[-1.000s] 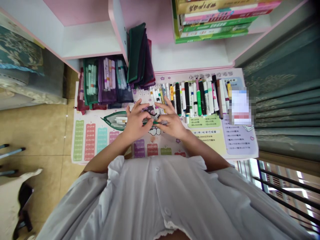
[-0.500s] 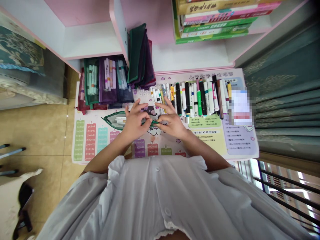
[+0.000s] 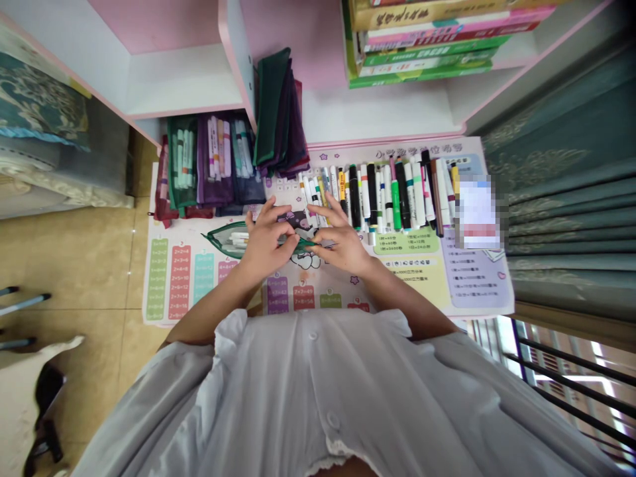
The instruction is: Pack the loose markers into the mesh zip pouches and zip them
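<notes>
A green mesh zip pouch (image 3: 223, 244) lies across the desk mat in front of me, its mouth gaping at the left part. White marker pens (image 3: 239, 241) show inside it. Over its middle, my left hand (image 3: 271, 242) pinches the edge of the mouth with thumb and forefinger, the other fingers raised. My right hand (image 3: 342, 242) pinches the narrow right end of the same pouch, its upper fingers spread. Whether a zip pull sits between the left fingertips is too small to tell. Just beyond the right hand lies a row of assorted markers (image 3: 372, 192).
Filled mesh pouches (image 3: 213, 159) lie at the back left. A stack of flat green and purple pouches (image 3: 278, 112) leans by the shelf divider (image 3: 233, 59). Books (image 3: 432, 46) fill the right shelf. A blurred-out phone-like object (image 3: 477, 212) lies at the mat's right edge.
My left fingertips have shifted slightly left along the pouch's mouth. The right hand keeps its pinch on the right end, and the markers have stayed where they were.
</notes>
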### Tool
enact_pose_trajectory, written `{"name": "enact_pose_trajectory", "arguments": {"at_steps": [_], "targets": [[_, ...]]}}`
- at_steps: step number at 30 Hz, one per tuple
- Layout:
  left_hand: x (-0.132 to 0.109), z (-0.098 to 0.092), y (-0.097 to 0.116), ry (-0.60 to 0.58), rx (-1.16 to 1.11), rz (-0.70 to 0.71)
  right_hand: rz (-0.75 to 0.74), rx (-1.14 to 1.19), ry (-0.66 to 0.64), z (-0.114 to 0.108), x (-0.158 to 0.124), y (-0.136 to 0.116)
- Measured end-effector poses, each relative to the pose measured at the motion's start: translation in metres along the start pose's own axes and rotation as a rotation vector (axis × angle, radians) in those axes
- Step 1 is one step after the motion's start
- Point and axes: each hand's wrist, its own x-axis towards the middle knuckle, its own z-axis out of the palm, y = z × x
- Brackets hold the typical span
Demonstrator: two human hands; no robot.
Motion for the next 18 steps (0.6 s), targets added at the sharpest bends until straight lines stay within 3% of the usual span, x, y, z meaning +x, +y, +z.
{"name": "enact_pose_trajectory", "arguments": {"at_steps": [18], "targets": [[-0.0005,-0.0043,-0.0030,0.030,0.031,-0.004,0.000,0.018,0.004,-0.0004,-0.0004,0.0019]]}}
